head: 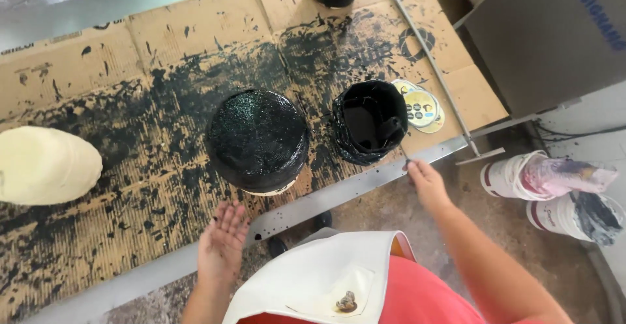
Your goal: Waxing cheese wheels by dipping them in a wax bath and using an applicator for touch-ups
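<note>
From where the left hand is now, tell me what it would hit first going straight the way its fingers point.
The left hand points up toward the black-coated dome; it would likely meet its pale lower edge first, though depth is unclear.

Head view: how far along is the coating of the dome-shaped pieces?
Done, by the look of it: the dome at centre is glossy black all over except a pale strip at its base. In hand: the right hand grips a thin handle running into the black-smeared pot; the left hand hovers open, palm up, near the dome. Left: the cream dome at the far left is still bare.
</note>
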